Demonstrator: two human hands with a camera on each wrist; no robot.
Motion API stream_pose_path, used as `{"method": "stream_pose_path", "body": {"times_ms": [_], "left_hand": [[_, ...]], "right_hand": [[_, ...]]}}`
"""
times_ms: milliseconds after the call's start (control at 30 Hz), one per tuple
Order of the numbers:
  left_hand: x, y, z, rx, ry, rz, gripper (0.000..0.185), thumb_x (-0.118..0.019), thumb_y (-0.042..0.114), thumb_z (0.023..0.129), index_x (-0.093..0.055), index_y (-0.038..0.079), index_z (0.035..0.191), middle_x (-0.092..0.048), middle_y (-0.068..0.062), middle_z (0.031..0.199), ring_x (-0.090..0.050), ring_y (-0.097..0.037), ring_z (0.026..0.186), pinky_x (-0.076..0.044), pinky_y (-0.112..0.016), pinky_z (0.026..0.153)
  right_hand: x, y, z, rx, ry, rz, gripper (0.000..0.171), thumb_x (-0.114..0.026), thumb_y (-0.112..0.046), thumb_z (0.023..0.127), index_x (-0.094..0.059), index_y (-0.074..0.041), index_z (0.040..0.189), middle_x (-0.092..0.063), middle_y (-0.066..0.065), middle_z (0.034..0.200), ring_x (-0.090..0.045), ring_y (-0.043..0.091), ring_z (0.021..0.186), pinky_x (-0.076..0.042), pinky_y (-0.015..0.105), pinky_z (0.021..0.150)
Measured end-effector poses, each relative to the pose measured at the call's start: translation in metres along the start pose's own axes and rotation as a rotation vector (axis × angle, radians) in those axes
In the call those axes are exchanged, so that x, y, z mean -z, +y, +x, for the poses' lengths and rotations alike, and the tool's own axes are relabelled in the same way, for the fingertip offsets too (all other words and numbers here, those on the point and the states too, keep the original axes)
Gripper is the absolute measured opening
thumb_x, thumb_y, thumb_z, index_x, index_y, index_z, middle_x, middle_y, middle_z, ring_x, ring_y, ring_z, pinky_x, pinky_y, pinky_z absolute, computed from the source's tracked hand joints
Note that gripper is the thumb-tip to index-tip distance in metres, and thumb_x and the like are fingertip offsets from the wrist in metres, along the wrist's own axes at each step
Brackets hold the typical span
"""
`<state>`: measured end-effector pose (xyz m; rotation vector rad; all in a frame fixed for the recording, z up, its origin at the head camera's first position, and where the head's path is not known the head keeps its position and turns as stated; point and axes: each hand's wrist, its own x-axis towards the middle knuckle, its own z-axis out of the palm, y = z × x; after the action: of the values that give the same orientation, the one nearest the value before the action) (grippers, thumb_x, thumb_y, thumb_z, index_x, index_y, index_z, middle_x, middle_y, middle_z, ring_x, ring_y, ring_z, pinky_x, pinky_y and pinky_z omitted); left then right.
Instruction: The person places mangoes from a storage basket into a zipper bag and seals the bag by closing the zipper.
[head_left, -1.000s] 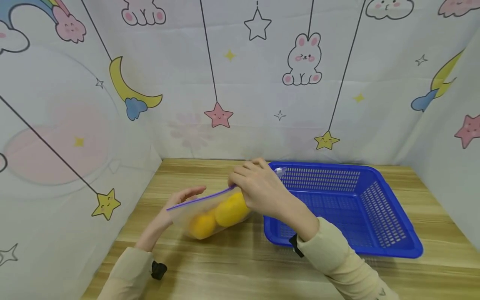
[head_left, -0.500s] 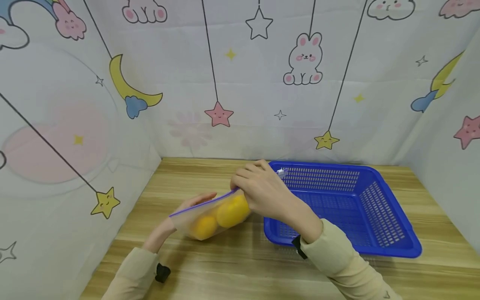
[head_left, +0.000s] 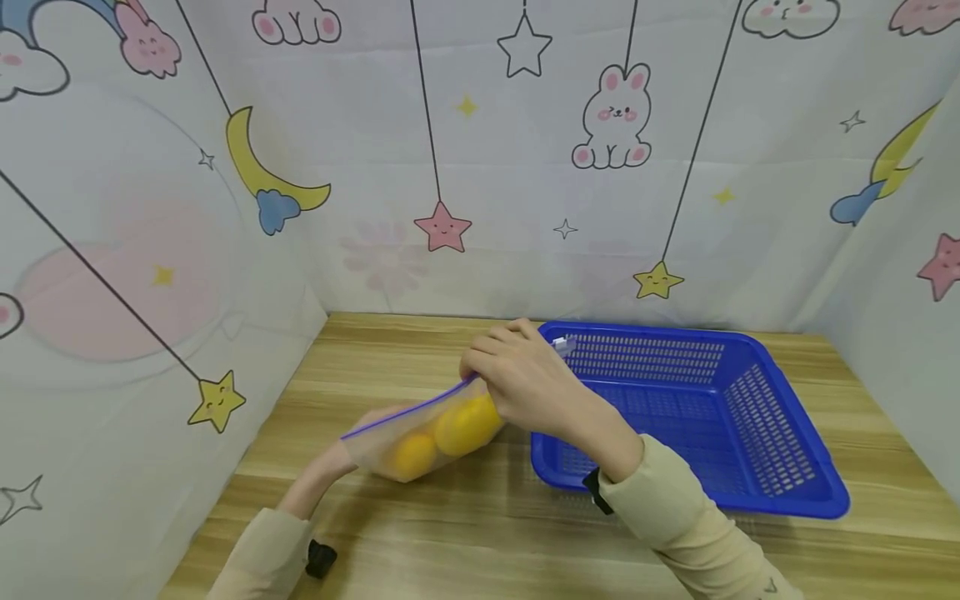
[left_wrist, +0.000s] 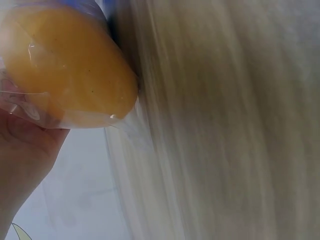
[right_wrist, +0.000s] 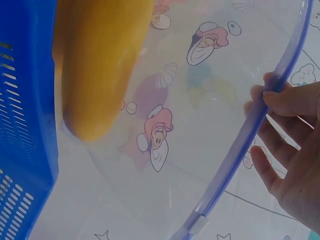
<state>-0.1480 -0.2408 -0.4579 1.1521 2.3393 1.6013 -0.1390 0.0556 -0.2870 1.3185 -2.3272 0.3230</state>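
Observation:
A clear zip bag (head_left: pixel 365 448) with a purple-blue zip edge hangs tilted over the table, left of the basket. Inside lie a smooth orange fruit (left_wrist: pixel 75 70), lower left, and a long yellow fruit (right_wrist: pixel 100 65), upper right; their exact kinds are unclear. My right hand (right_wrist: pixel 295 135) pinches the zip edge between thumb and fingers. The bag's white slider (right_wrist: pixel 200 225) sits farther along the edge. Behind the bag, my left hand (left_wrist: pixel 25 150) is against its far side, near the orange fruit; its fingers are mostly hidden.
A blue perforated plastic basket (head_left: pixel 797 400) stands on the wood-grain table (head_left: pixel 450 533), right of the bag. The bag's slider end reaches over its back left corner. White printed cloth (head_left: pixel 495 167) encloses the table's back and sides.
My left hand has shifted behind the bag, and its fingers, visible above the zip edge before, are now mostly covered. My right hand keeps its pinch on the bag's edge.

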Motion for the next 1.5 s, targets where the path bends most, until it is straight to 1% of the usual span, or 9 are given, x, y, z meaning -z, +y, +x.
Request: {"method": "stream_pose_path", "body": {"times_ms": [133,200,400,633,867,1133,1233,1367,1500], "left_hand": [[0.001,-0.021,-0.011,0.045,0.03,0.155,0.074,-0.081,0.02,0.076,-0.048,0.014,0.141,-0.057,-0.003,0.138,-0.056,-0.007,0.123,-0.049,-0.026,0.101],[0.001,-0.024,-0.017,0.087,0.026,0.16,0.067,-0.076,0.02,0.082,-0.047,0.017,0.142,-0.057,-0.001,0.138,-0.054,-0.004,0.124,-0.047,-0.022,0.102],[-0.003,0.01,-0.025,0.137,0.018,-0.02,0.042,-0.044,0.007,0.099,-0.045,0.002,0.141,-0.055,-0.015,0.139,-0.053,-0.002,0.125,-0.042,-0.018,0.105],[-0.007,0.03,-0.028,0.258,0.019,-0.013,0.039,-0.045,0.009,0.098,-0.051,0.001,0.136,-0.062,-0.016,0.129,-0.058,-0.001,0.114,-0.045,-0.019,0.098],[-0.011,0.044,-0.029,0.365,0.003,0.004,0.045,-0.047,0.018,0.1,-0.044,-0.002,0.141,-0.054,-0.024,0.137,-0.051,0.004,0.119,-0.04,-0.014,0.1],[-0.019,0.058,-0.031,0.427,-0.021,0.101,0.048,-0.039,0.027,0.104,-0.039,0.002,0.145,-0.044,-0.02,0.147,-0.042,-0.035,0.135,-0.035,-0.013,0.103],[-0.022,0.065,-0.031,0.449,-0.033,0.14,0.049,-0.037,0.028,0.105,-0.037,0.002,0.146,-0.038,-0.02,0.151,-0.037,-0.04,0.137,-0.036,-0.022,0.107],[-0.027,0.072,-0.031,0.49,-0.03,0.133,0.051,-0.038,0.031,0.104,-0.037,0.002,0.146,-0.032,-0.023,0.153,-0.032,-0.044,0.139,-0.037,-0.048,0.111],[-0.031,0.076,-0.033,0.539,-0.007,0.116,0.054,-0.039,0.035,0.103,-0.035,0.003,0.147,-0.028,-0.021,0.155,-0.029,-0.044,0.141,-0.03,-0.06,0.112]], "right_hand": [[-0.002,0.0,0.002,0.012,0.01,0.012,0.031,-0.05,0.005,0.089,-0.067,-0.02,0.086,-0.068,-0.007,0.089,-0.063,0.017,0.099,-0.045,0.037,0.093],[-0.003,0.001,0.003,0.017,0.015,0.015,0.03,-0.05,0.005,0.09,-0.067,-0.02,0.086,-0.068,-0.007,0.088,-0.063,0.017,0.099,-0.045,0.036,0.093],[-0.007,0.002,0.005,0.031,0.026,0.027,0.029,-0.052,0.004,0.089,-0.067,-0.02,0.086,-0.068,-0.007,0.087,-0.064,0.017,0.099,-0.044,0.036,0.092],[-0.006,0.003,0.008,0.031,0.007,0.028,0.027,-0.054,0.003,0.089,-0.067,-0.021,0.086,-0.069,-0.007,0.09,-0.064,0.016,0.096,-0.044,0.037,0.093],[-0.007,0.005,0.012,0.031,-0.019,0.042,0.026,-0.054,0.002,0.09,-0.067,-0.021,0.087,-0.069,-0.007,0.091,-0.063,0.016,0.099,-0.044,0.039,0.095],[-0.009,0.012,0.019,0.023,-0.047,0.045,0.024,-0.055,0.001,0.091,-0.067,-0.02,0.087,-0.069,-0.007,0.092,-0.064,0.017,0.099,-0.043,0.043,0.102],[-0.009,0.014,0.021,0.027,-0.052,0.043,0.024,-0.055,0.001,0.092,-0.067,-0.02,0.086,-0.07,-0.008,0.091,-0.064,0.017,0.099,-0.043,0.042,0.103],[-0.011,0.017,0.022,0.041,-0.029,0.039,0.024,-0.056,0.001,0.091,-0.068,-0.02,0.085,-0.07,-0.009,0.089,-0.06,0.016,0.097,-0.043,0.041,0.102],[-0.011,0.019,0.023,0.047,0.002,0.027,0.023,-0.059,0.0,0.089,-0.069,-0.021,0.084,-0.069,-0.01,0.087,-0.051,0.015,0.088,-0.044,0.036,0.087]]}}
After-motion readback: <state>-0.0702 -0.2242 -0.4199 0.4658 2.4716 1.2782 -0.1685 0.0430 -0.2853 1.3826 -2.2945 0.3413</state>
